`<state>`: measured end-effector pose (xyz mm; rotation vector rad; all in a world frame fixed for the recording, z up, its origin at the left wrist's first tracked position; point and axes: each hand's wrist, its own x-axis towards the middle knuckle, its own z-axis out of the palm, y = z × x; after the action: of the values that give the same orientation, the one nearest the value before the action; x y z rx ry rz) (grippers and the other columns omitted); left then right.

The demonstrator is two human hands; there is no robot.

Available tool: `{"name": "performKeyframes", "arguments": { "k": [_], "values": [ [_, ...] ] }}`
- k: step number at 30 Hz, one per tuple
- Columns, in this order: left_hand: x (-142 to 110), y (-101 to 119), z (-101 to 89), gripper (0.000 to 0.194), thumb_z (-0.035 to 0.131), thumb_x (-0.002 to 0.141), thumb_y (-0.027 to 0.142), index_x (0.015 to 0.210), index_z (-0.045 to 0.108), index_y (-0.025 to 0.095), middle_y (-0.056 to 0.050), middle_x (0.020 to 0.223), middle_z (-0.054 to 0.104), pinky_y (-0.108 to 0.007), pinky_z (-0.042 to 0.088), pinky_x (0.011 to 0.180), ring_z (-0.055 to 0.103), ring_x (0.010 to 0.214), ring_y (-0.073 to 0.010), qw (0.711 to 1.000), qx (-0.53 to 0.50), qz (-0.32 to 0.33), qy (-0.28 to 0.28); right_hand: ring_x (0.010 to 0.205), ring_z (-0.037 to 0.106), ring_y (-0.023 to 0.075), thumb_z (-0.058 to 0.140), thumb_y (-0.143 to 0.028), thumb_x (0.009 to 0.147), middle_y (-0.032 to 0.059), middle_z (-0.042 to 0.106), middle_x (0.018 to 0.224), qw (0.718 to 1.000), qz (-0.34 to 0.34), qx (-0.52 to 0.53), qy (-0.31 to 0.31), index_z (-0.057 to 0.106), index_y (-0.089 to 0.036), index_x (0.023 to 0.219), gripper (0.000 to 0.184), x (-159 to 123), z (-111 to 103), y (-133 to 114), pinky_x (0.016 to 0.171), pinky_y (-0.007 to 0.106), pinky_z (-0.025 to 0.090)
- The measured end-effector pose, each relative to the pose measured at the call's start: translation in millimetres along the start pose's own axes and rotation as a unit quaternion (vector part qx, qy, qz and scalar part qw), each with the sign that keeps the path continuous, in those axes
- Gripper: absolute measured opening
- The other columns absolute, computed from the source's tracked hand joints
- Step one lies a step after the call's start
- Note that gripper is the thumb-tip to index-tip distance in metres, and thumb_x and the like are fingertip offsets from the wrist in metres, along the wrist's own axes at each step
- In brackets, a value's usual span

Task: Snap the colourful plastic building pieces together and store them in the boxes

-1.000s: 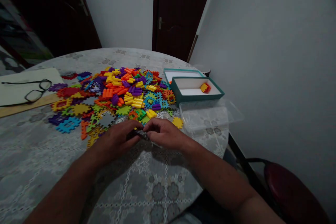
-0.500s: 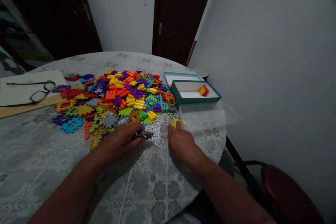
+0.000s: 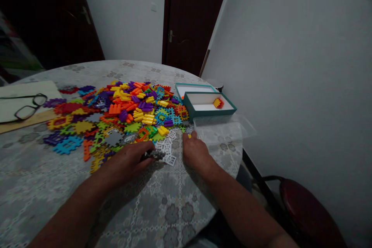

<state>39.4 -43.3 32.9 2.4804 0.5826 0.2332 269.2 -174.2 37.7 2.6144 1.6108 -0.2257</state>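
Between the thumb and fingers of my left hand (image 3: 132, 159) is a dark grey toothed plastic piece (image 3: 157, 155), possibly a small stack of them. My right hand (image 3: 197, 153) is low at the tabletop, its fingers closed around a yellow gear piece (image 3: 190, 136) that is mostly hidden. Small white window-frame pieces (image 3: 170, 159) lie in a loose strip between the two hands. Just beyond my left hand spreads a big heap of colourful building pieces (image 3: 136, 108), gears, squares and ribbed connectors, with a flat grey gear (image 3: 114, 138) at its near side.
A green-edged box (image 3: 210, 112) with a red-and-yellow piece (image 3: 217, 103) inside stands beyond my right hand. Clear plastic packaging (image 3: 217, 131) lies before it. Eyeglasses (image 3: 26, 112) rest on paper at the left. A dark red stool (image 3: 310, 209) stands beside the table.
My right fingers have closed over the yellow gear, which showed more openly before. My left hand keeps the grey piece. The whole view has shifted slightly.
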Motion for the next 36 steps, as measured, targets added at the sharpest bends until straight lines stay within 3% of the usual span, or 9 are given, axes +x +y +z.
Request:
{"name": "performKeyframes", "arguments": {
  "k": [3, 8, 14, 19, 27, 36],
  "values": [
    [-0.8, 0.0, 1.3, 0.016, 0.059, 0.101, 0.035, 0.108, 0.071, 0.026, -0.006, 0.105, 0.079, -0.035, 0.05, 0.08, 0.074, 0.096, -0.0275, 1.0, 0.004, -0.003, 0.003, 0.103, 0.08, 0.0318, 0.048, -0.012, 0.106, 0.0299, 0.059, 0.15, 1.0, -0.011, 0.0, 0.0, 0.062, -0.014, 0.144, 0.041, -6.9, 0.1, -0.9, 0.084, 0.042, 0.064],
    [-1.0, 5.5, 2.7, 0.012, 0.059, 0.101, 0.034, 0.1, 0.069, 0.026, -0.006, 0.099, 0.078, -0.034, 0.048, 0.077, 0.073, 0.092, -0.0263, 1.0, 0.003, 0.002, -0.001, 0.1, 0.076, 0.0288, 0.053, -0.033, 0.112, 0.0186, 0.066, 0.131, 0.995, -0.093, 0.02, 0.031, 0.064, -0.016, 0.137, 0.032, -23.6, 5.5, -2.9, 0.083, 0.039, 0.061],
    [-2.8, 9.4, 6.5, 0.011, 0.057, 0.099, 0.026, 0.104, 0.067, 0.027, -0.005, 0.098, 0.077, -0.034, 0.048, 0.078, 0.072, 0.092, -0.0255, 1.0, 0.008, 0.005, 0.004, 0.107, 0.072, 0.0251, 0.052, -0.035, 0.115, 0.0132, 0.067, 0.132, 0.988, -0.135, 0.05, 0.055, 0.068, -0.02, 0.13, 0.027, -23.1, 17.6, -2.7, 0.089, 0.034, 0.057],
    [-2.9, 10.6, 7.2, 0.012, 0.057, 0.099, 0.024, 0.103, 0.068, 0.027, -0.006, 0.101, 0.078, -0.034, 0.049, 0.08, 0.072, 0.091, -0.0251, 1.0, -0.006, 0.002, -0.005, 0.116, 0.068, 0.0231, 0.05, -0.029, 0.117, 0.0122, 0.071, 0.127, 0.977, -0.153, 0.107, 0.103, 0.069, -0.018, 0.123, 0.023, -8.8, 29.7, 1.9, 0.101, 0.032, 0.053],
    [-1.2, 13.1, 8.7, 0.009, 0.06, 0.098, 0.022, 0.098, 0.068, 0.026, -0.006, 0.098, 0.075, -0.034, 0.048, 0.078, 0.07, 0.09, -0.0255, 1.0, -0.013, 0.007, 0.028, 0.101, 0.069, 0.0231, 0.039, -0.035, 0.121, 0.0115, 0.075, 0.108, 0.959, -0.146, 0.168, 0.174, 0.073, -0.018, 0.109, 0.039, -0.5, 42.6, 21.1, 0.093, 0.032, 0.053],
    [2.5, 8.5, 15.5, 0.011, 0.061, 0.102, 0.028, 0.106, 0.07, 0.024, -0.008, 0.105, 0.074, -0.035, 0.047, 0.083, 0.068, 0.097, -0.0263, 1.0, -0.001, 0.009, -0.003, 0.103, 0.074, 0.0275, 0.045, -0.022, 0.112, 0.0162, 0.078, 0.114, 0.93, -0.179, 0.22, 0.234, 0.077, -0.016, 0.126, 0.035, 8.0, 59.4, 28.6, 0.096, 0.04, 0.06]
  ]
}}
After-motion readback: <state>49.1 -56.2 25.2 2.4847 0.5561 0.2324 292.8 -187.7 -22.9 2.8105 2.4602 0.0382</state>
